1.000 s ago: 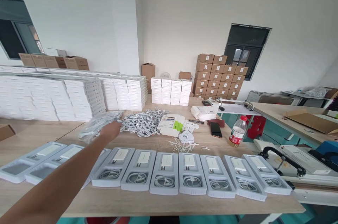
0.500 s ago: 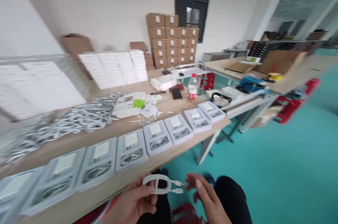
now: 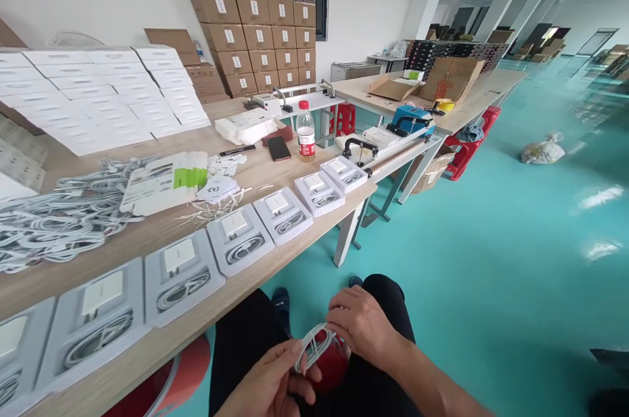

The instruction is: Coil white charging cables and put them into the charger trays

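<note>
Over my lap I hold a coiled white charging cable [image 3: 312,346]. My left hand [image 3: 275,374] pinches one end of the coil between thumb and fingers. At the other end, my right hand [image 3: 366,325] closes its fingers around the cable's connector ends, which are mostly hidden. To the left, along the table edge, runs a row of white trays [image 3: 216,266], each holding a white charger block [image 3: 179,254] and a coiled cable [image 3: 183,290].
Behind the trays lie a heap of loose cables [image 3: 63,214], a flattened printed carton [image 3: 164,182], a phone [image 3: 278,148] and a red-capped bottle [image 3: 305,132]. White boxes [image 3: 108,92] and brown cartons [image 3: 246,10] stand stacked farther back. A red stool [image 3: 184,374] is under the table edge.
My right hand has come in from beside the cable and closed on its connector end. The head view has swung right, so the table things appear farther left.
</note>
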Available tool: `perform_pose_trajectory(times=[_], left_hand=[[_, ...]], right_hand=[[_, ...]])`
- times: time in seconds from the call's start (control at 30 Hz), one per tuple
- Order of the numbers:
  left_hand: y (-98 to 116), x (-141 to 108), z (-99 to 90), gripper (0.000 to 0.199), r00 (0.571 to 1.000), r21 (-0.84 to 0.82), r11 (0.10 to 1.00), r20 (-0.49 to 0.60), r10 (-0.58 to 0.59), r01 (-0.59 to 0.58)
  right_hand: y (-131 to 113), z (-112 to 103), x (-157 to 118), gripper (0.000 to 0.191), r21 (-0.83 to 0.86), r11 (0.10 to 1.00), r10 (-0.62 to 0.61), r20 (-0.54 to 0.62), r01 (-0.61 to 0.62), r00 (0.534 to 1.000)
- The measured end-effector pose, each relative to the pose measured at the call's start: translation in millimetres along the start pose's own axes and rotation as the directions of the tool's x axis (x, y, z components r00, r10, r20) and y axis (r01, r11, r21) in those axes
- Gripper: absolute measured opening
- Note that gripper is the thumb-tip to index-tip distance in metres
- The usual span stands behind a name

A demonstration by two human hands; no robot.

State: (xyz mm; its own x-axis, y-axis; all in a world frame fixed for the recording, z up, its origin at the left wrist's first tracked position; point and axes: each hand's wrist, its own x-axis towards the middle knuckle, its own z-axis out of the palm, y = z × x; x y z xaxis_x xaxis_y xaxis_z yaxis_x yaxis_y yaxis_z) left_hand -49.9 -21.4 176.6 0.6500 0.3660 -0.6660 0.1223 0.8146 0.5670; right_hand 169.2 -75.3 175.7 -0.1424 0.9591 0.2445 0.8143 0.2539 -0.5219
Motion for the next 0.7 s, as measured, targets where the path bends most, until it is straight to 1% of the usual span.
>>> perform_pose_trajectory(times=[0.03,0.07,0.1,0.13,0.2,0.27,0.3,0.37,0.4,0.5,0.6,0.67,0.7], left_hand=[[-3,4,-0.8,0.041,0.999,0.012,0.999,-0.029,0.04,-0.04],[-6,8,-1.0,0.042,0.995,0.024,0.996,-0.056,0.086,-0.085],[-8,11,-0.8,0.043,0.989,0.038,0.991,-0.077,0.128,-0.126],[-10,15,-0.2,0.044,0.983,0.048,0.987,-0.093,0.159,-0.155],[-14,20,1.6,0.047,0.977,0.044,0.984,-0.118,0.179,-0.175],[-18,23,3.1,0.048,0.978,-0.001,0.986,-0.129,0.165,-0.167],[-19,24,3.5,0.048,0.979,-0.03,0.986,-0.127,0.158,-0.163],[-23,25,3.4,0.047,0.981,-0.082,0.984,-0.119,0.151,-0.161],[-23,26,3.0,0.046,0.982,-0.102,0.981,-0.115,0.151,-0.162],[-23,26,1.7,0.043,0.984,-0.146,0.976,-0.102,0.148,-0.162],[-20,25,2.0,0.04,0.984,-0.178,0.97,-0.096,0.152,-0.167],[-18,24,2.8,0.04,0.981,-0.176,0.967,-0.089,0.172,-0.186],[-18,24,3.0,0.04,0.979,-0.165,0.967,-0.081,0.185,-0.196]], right_hand=[[0,1,1,0.022,-0.097,0.995,-0.023,0.001,0.022,1.0],[-2,3,3,0.024,-0.159,0.987,-0.015,0.01,0.017,1.0],[-4,4,5,0.024,-0.182,0.983,0.023,0.023,-0.019,0.999],[-8,5,6,0.022,-0.167,0.983,0.086,0.036,-0.079,0.996],[-15,8,8,0.015,-0.044,0.968,0.248,0.066,-0.246,0.966],[-21,12,9,0.012,0.14,0.905,0.392,0.098,-0.403,0.915],[-24,14,9,0.014,0.231,0.859,0.443,0.111,-0.457,0.89],[-26,23,9,0.018,0.418,0.747,0.512,0.137,-0.518,0.848],[-27,28,8,0.02,0.515,0.674,0.537,0.152,-0.53,0.83],[-28,43,4,0.022,0.758,0.411,0.586,0.205,-0.506,0.784],[-29,52,0,0.029,0.866,0.172,0.606,0.283,-0.469,0.744],[-29,54,-3,0.035,0.883,0.048,0.604,0.347,-0.468,0.717],[-30,54,-3,0.037,0.882,0.007,0.602,0.372,-0.471,0.707]])
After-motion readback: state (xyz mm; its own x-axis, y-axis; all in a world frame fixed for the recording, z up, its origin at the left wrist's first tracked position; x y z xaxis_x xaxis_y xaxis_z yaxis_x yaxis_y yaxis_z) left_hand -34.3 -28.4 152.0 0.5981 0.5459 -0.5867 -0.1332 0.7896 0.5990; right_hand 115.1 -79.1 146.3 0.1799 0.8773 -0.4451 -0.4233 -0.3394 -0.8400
